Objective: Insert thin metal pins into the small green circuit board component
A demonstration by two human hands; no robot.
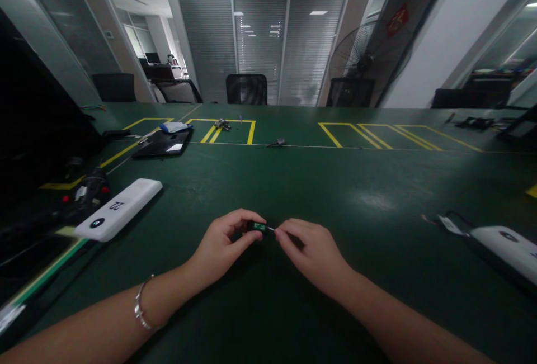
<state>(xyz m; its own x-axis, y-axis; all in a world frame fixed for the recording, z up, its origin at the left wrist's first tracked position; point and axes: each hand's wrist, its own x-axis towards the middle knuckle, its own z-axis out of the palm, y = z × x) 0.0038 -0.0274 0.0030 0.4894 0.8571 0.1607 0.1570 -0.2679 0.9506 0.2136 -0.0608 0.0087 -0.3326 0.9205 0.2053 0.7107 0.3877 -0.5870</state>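
1. The left hand (229, 241) is clamped by thumb and fingertips on a small green piece (259, 227), board-like and rectangular with pale markings; the fingers cover its left end
2. The right hand (314, 252), just beside it, has thumb and forefinger pinched together on a thin, pale, metallic-looking rod (271, 229), which points to the green piece; whether the two touch is too small to tell
3. Behind the grip, toward the wearer, a shiny silver-coloured bracelet (140, 302) circles the left wrist
4. Under the grip spreads a smooth, dark green tabletop (302, 185) with a soft glare beyond the right hand
5. Left of the grip lies a rounded, glossy white block (119, 210) marked 22, with dark gear (90, 185) crowding its far side
6. Well to the right, a similar white case (507, 246) is cut by the picture's edge, a dark cable beside it
7. Straight beyond the grip sits a small dark part (277, 142); farther left are metallic pieces (222, 124) and a flat black slab (161, 144) bearing a crinkled blue-and-white packet (175, 127)
8. Farthest out, past yellow tape outlines (250, 132), a mesh-backed chair (246, 90) stands before slatted blinds (260, 28)
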